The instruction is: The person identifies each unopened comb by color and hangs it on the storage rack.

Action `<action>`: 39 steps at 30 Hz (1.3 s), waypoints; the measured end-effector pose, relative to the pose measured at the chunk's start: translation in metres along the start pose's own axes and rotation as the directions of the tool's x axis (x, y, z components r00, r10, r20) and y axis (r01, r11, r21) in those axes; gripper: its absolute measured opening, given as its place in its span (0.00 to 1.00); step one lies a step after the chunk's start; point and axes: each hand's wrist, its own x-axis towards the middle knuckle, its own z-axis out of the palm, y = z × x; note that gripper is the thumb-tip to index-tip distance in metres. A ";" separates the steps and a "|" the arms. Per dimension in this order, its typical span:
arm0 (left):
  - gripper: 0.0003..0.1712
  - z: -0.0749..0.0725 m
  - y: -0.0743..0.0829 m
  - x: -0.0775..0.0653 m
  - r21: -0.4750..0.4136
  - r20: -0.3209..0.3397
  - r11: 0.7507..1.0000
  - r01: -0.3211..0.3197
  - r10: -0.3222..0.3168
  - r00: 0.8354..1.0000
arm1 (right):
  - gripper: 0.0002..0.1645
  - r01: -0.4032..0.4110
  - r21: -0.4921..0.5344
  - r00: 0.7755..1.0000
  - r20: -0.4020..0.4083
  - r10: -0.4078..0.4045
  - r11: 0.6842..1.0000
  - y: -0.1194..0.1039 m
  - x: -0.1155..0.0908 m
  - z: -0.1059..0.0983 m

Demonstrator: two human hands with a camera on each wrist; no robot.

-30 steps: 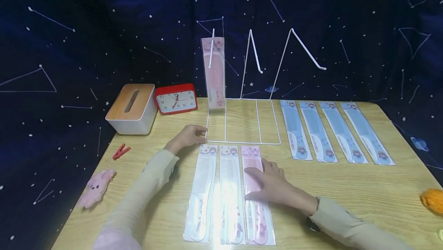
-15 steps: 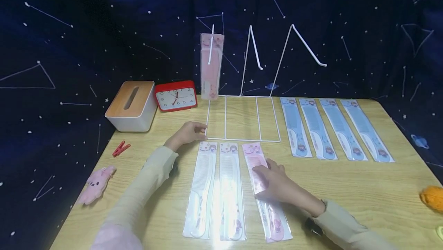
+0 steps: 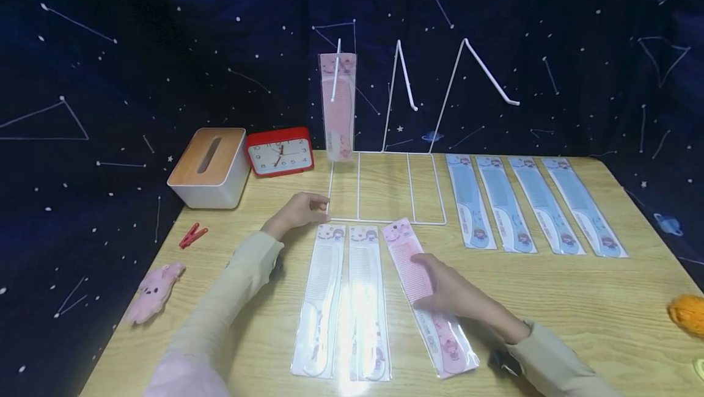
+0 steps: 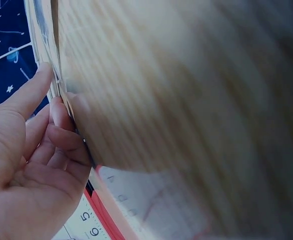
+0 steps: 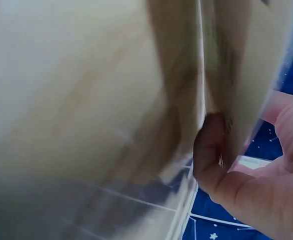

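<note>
Swung since a second ago, the pink comb packet (image 3: 410,269) now slants on the worktop (image 3: 594,299), top toward eleven o'clock and foot toward five, its foot well apart from two white comb packets (image 3: 367,299) at nine o'clock. Twelve points away from the person. Right hand (image 3: 450,287): its grip holds the pink comb packet across the width, thumb on the side nearer six. Left hand (image 3: 299,211): its grip pinches the near left corner of a white wire rack (image 3: 359,189), where it was before. Another pink packet (image 3: 340,122) hangs at the rack's leftmost hook.

From the right hand, four blue comb packets (image 3: 499,204) lie between one and two o'clock. From the left, a red alarm clock (image 3: 280,156) stands at eleven, a tissue box (image 3: 214,194) at ten, a red peg (image 3: 192,237) at nine and a pink soft toy (image 3: 154,293) at eight.
</note>
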 end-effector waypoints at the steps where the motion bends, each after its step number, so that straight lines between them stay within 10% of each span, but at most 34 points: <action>1: 0.29 0.000 0.000 0.000 0.003 0.002 1.000 0.002 -0.002 1.000 | 0.51 -0.012 0.018 1.000 -0.004 0.012 1.000 -0.001 0.000 -0.001; 6: 0.29 0.001 -0.002 0.001 0.009 0.009 1.000 0.008 -0.008 1.000 | 0.49 -0.035 0.064 0.997 -0.063 0.039 0.997 -0.009 -0.001 -0.010; 12: 0.29 0.000 -0.002 0.002 0.010 0.004 1.000 0.011 -0.011 1.000 | 0.48 0.126 0.148 0.979 -0.181 -0.098 0.981 -0.028 0.010 -0.023; 23: 0.29 0.001 0.000 0.001 0.003 0.005 1.000 0.022 -0.022 1.000 | 0.48 0.499 0.294 0.857 -0.309 -0.413 0.815 -0.096 0.039 -0.047; 39: 0.28 0.000 0.001 -0.002 0.005 -0.004 1.000 -0.014 0.014 1.000 | 0.48 0.495 0.177 0.853 -0.286 -0.437 0.851 -0.137 0.069 -0.061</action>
